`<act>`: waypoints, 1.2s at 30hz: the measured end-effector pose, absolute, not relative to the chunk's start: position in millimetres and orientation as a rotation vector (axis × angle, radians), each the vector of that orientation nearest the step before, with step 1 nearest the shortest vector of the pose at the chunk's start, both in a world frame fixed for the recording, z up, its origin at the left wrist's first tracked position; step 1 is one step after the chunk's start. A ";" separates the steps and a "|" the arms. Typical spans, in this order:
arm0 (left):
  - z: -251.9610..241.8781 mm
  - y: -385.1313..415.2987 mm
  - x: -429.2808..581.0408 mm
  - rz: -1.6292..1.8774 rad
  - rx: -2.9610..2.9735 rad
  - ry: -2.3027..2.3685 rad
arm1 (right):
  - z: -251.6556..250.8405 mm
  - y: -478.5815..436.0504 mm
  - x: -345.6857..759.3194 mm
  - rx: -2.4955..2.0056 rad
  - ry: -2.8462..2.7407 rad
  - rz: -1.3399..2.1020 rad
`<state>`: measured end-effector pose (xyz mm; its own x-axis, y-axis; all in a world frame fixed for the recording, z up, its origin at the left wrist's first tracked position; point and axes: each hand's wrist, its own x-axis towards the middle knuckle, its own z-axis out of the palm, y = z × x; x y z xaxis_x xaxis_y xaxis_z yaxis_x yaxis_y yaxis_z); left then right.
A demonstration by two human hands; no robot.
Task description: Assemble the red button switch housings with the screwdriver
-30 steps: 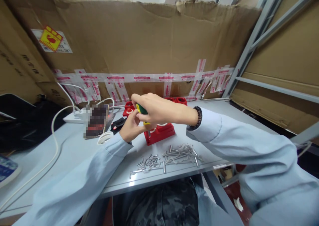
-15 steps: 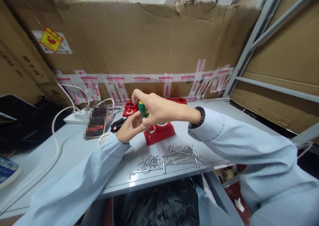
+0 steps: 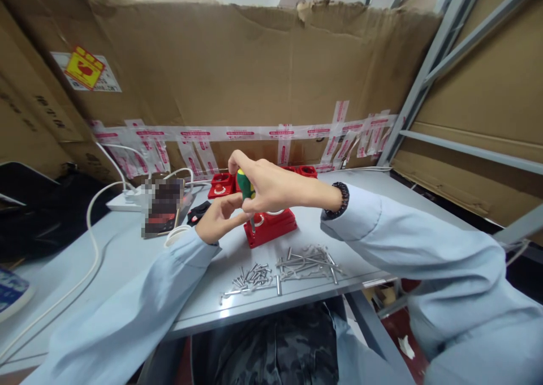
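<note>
A screwdriver (image 3: pixel 245 185) with a green and yellow handle stands nearly upright, its tip at the near left corner of a red box-shaped part (image 3: pixel 275 230). My right hand (image 3: pixel 274 186) is wrapped round the handle from above, fingers curled over its top. My left hand (image 3: pixel 218 217) reaches in from the left, thumb and forefinger closed about the screwdriver where handle and shaft meet. Its fingertips are partly hidden. Below the tip, any screw is too small to make out. A white ring-shaped mark shows on top of the red part, mostly behind my hands.
Small screws (image 3: pixel 254 276) and a heap of longer metal pins (image 3: pixel 309 262) lie near the table's front edge. More red parts (image 3: pixel 221 186) stand at the back. On the left are a phone (image 3: pixel 164 207), a power strip (image 3: pixel 123 202) and white cables. Cardboard (image 3: pixel 254 68) walls the back.
My right hand's curled fingers have shifted slightly round the top of the screwdriver handle. The left hand stays in place by the screwdriver, and the red part has not visibly moved.
</note>
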<state>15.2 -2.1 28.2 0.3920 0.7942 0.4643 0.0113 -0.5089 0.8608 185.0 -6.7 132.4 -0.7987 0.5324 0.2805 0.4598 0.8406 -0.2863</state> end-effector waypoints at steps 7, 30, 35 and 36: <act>25.0 0.1 13.6 1.239 1.832 0.722 | 128.1 -2.8 186.1 -0.739 -2.586 0.306; 28.1 0.7 12.0 1.234 1.774 0.715 | 127.0 -8.2 187.7 -0.791 -2.553 0.420; 22.3 4.5 10.4 1.312 1.785 0.772 | 123.7 -6.2 188.2 -0.778 -2.480 0.337; 20.8 5.4 10.6 1.343 1.761 0.785 | 122.5 -5.6 187.9 -0.760 -2.468 0.323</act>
<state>10.6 5.4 20.8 0.2537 0.8332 0.4914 0.0197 -0.5124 0.8585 187.9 -5.6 122.5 -0.6994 0.5787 0.4195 0.4511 0.8126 -0.3690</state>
